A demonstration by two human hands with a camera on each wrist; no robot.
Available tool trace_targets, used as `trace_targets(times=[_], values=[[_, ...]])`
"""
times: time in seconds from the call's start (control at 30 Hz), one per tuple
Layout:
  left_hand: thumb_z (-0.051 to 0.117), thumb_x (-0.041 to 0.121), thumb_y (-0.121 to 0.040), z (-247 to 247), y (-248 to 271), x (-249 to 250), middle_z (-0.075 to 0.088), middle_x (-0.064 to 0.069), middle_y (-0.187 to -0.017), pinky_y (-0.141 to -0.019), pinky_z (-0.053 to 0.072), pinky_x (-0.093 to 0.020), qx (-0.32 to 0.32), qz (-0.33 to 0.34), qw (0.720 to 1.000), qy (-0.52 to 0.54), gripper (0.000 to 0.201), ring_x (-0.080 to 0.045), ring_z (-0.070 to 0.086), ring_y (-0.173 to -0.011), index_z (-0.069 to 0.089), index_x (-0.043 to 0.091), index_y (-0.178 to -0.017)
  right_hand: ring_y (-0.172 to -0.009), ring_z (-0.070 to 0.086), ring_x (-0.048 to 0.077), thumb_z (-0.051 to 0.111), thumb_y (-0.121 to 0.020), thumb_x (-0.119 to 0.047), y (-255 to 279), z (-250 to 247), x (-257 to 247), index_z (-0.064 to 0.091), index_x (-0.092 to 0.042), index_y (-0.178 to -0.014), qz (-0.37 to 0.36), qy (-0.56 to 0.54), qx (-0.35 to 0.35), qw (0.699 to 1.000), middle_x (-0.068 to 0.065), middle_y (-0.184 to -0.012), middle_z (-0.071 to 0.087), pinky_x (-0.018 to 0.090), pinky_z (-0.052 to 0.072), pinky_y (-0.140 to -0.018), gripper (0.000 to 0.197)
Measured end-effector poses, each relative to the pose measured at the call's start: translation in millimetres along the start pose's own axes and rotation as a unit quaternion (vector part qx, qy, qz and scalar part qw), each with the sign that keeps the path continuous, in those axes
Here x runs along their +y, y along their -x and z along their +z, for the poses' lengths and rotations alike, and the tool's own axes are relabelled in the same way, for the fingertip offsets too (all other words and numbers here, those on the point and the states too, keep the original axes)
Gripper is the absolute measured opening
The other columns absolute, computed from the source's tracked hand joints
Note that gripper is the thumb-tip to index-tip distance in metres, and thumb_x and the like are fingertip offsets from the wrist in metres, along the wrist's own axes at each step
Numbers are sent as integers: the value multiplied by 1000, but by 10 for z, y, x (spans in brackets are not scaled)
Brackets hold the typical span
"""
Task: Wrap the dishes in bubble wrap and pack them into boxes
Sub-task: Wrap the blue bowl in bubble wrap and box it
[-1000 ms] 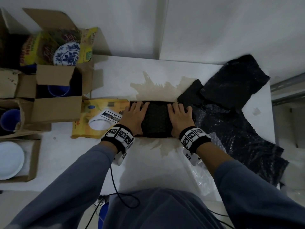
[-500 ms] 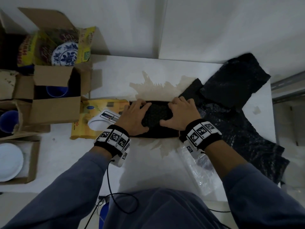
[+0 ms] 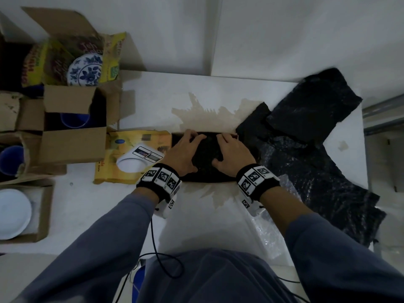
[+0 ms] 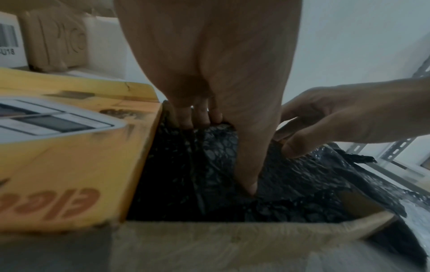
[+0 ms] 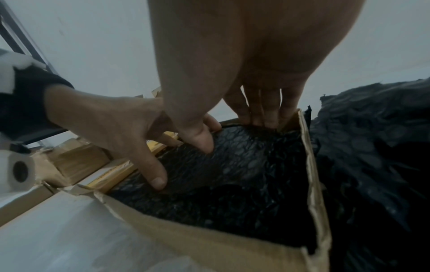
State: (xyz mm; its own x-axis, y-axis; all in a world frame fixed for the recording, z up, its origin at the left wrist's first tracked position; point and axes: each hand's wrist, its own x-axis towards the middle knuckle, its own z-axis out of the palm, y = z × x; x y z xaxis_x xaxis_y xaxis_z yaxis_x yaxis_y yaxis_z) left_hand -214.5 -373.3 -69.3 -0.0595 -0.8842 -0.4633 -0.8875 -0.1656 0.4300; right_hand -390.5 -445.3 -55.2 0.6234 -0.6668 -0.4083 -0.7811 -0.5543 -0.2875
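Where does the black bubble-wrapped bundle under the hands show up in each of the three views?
Head: centre, black bundle under both hands.
Left wrist: lower centre, right of the yellow box.
Right wrist: centre, inside the cardboard rim.
Shared landmark: the left hand's thumb pressed onto the wrap.

1. The white tabletop [image 3: 153, 101] carries everything and bears a pale brown, splash-shaped stain [image 3: 207, 115] at its middle.
2. On the stain sits an open brown cardboard box [image 4: 232, 244] filled with black bubble wrap.
3. Touching that box's left side lies a flat yellow printed box [image 3: 122, 158] with a white lid.
4. Loose black bubble-wrap sheets [image 3: 317, 162] cover the right part — overlapping, some hanging past the edge.
5. A clear plastic sheet [image 3: 266, 232] lies at the near edge.
6. Several open brown cartons [image 3: 72, 147] crowd the left side — whether they rest on the tabletop cannot be told.
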Motion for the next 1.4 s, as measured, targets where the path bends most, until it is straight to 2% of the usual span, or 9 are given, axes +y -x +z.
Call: trace_targets(times=[0.17,0.27,0.6,0.7,0.8,0.9,1.0,1.23,1.4], values=[[90,21,-63,25,33,-35,25,-3,-144,-88,56,-44,11,-14,999,27,107,-32,54,-117,26,22,-150,-124,47,31,58,-80,-53,-32,66,13,31,-6,-146,26,39,7,999,13,-136,50,42,33,-107,85],[90,31,-65,45,57,-47,33,-4,-147,-92,53,-47,22,-33,999,10,111,-31,50,-124,22,21,-152,-128,38,31,57,-76,-60,1,127,53,32,-11,-145,45,84,15,995,11,-136,48,48,27,-106,88],[86,33,-69,-22,116,-108,32,-4,-151,-96,50,-43,19,-6,1000,22,111,-28,47,-128,17,21,-155,-118,34,31,61,-66,-68,-15,6,89,54,-15,-117,69,133,7,989,9,-125,43,52,26,-99,74],[85,29,-64,-69,193,-203,33,-2,-150,-91,52,-41,28,25,999,-6,109,-27,48,-125,21,25,-153,-120,34,31,71,-61,-61,71,-40,167,43,-15,-133,43,157,-5,987,9,-129,42,50,27,-99,90],[87,29,-60,-81,227,-250,29,-5,-152,-97,49,-43,-4,26,998,-50,116,-28,46,-125,18,25,-154,-130,29,32,77,-61,-52,172,7,193,22,-14,-150,26,169,-31,985,11,-140,36,55,22,-106,111],[88,28,-62,-62,225,-242,28,-9,-153,-102,45,-44,-13,32,995,-99,118,-31,45,-125,15,25,-155,-138,23,33,77,-68,-42,225,95,194,11,-14,-154,25,186,-30,982,12,-146,32,62,12,-112,113],[88,28,-62,-9,225,-241,32,-11,-151,-104,39,-40,11,35,992,-121,116,-31,46,-125,17,24,-155,-143,18,33,78,-69,-41,261,169,200,9,-14,-155,35,190,-24,981,12,-148,31,68,2,-111,114],[86,25,-60,103,199,-227,40,-12,-143,-110,33,-38,58,23,991,-118,114,-31,52,-118,21,20,-154,-145,14,34,77,-71,-42,239,171,136,5,-11,-155,48,201,-33,978,12,-148,31,70,-2,-110,114],[81,14,-66,82,246,-158,27,-15,-154,-111,31,-43,33,10,996,-88,113,-37,41,-127,13,18,-157,-146,12,33,76,-72,-39,290,65,99,9,-10,-154,41,182,-39,982,15,-153,23,69,-1,-111,109]])
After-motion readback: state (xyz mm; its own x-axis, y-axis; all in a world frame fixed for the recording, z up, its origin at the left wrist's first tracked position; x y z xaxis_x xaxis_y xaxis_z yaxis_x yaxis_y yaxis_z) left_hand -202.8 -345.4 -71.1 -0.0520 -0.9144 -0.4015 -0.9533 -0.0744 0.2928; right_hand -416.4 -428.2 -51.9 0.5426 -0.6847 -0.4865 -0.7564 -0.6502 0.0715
